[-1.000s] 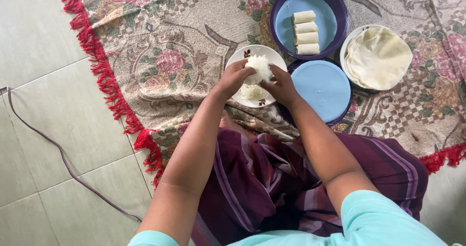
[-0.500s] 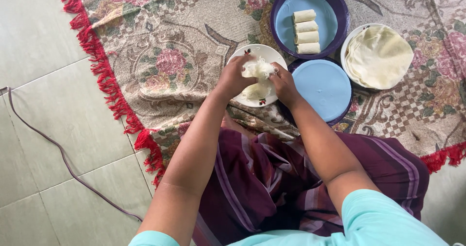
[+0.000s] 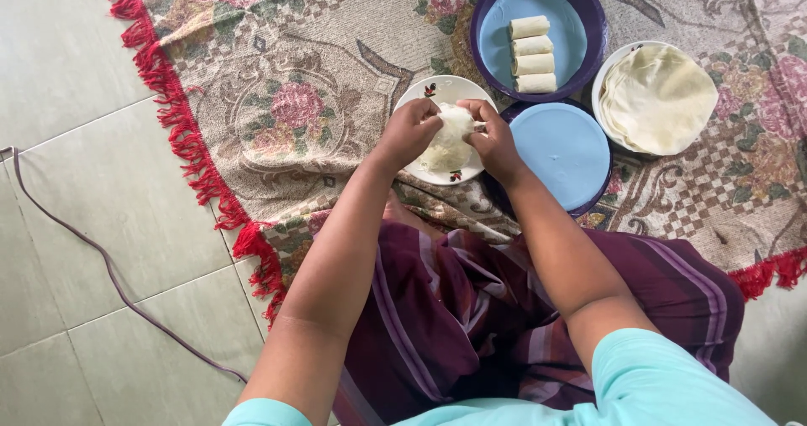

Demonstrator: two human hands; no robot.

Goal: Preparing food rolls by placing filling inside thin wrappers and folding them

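Here, from the head camera, both hands pinch one pale wrapper [image 3: 454, 128] over the white plate [image 3: 418, 92] on the rug [image 3: 294, 98]. The left hand [image 3: 409, 132] grips its left edge with fingers curled; the right hand [image 3: 494, 136] holds the right side, thumb on top. The sheet looks thin and soft, so I judge it could tear if the two hands pull apart, or the filling under it could slip out onto the plate if the fold is loose. Both forearms reach forward from the lap and converge, wrists bent slightly down. Four finished rolls [image 3: 531, 54] lie in the purple bowl [image 3: 588, 14] beyond; a stack of sheets [image 3: 657, 98] sits well right.
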